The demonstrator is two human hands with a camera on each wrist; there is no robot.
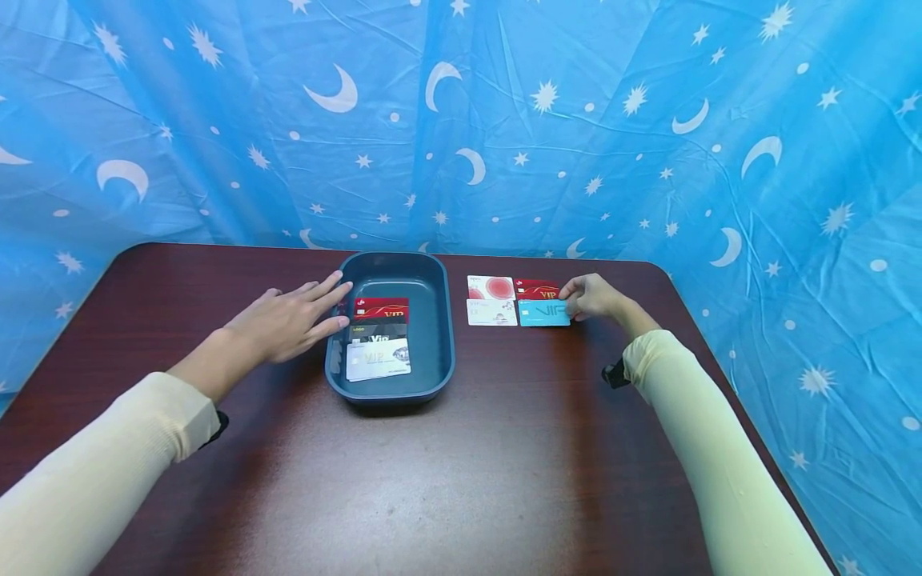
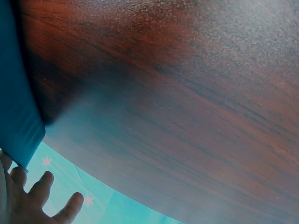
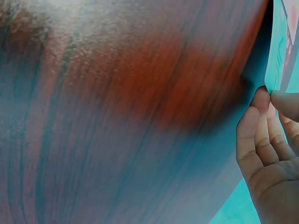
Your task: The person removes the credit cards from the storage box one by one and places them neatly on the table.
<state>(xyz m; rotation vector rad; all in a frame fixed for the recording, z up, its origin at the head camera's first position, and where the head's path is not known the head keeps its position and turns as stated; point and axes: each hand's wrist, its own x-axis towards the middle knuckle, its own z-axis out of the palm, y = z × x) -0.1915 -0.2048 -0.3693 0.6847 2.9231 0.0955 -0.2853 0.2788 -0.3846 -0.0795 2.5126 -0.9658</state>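
My right hand (image 1: 592,296) pinches the right edge of a light-blue VIP card (image 1: 540,313). The right wrist view shows that card (image 3: 274,51) between thumb and fingertips. Beside it lie a red VIP card (image 1: 535,289) behind, a white card with pink-red circles (image 1: 491,287) at the back left, and a white card with a small print (image 1: 492,313) at the left. My left hand (image 1: 288,320), fingers stretched, touches the left rim of a dark blue tray (image 1: 432,376). Inside the tray, overlapping in a column, lie a red VIP card (image 1: 380,307), a black VIP card (image 1: 374,329) and a silvery-white VIP card (image 1: 378,359).
Tray and cards are on a dark reddish-brown wooden table (image 1: 461,480) with rounded far corners. A blue cloth with white moons and stars (image 1: 504,104) hangs behind the table and along its right side. The tray stands left of the loose cards.
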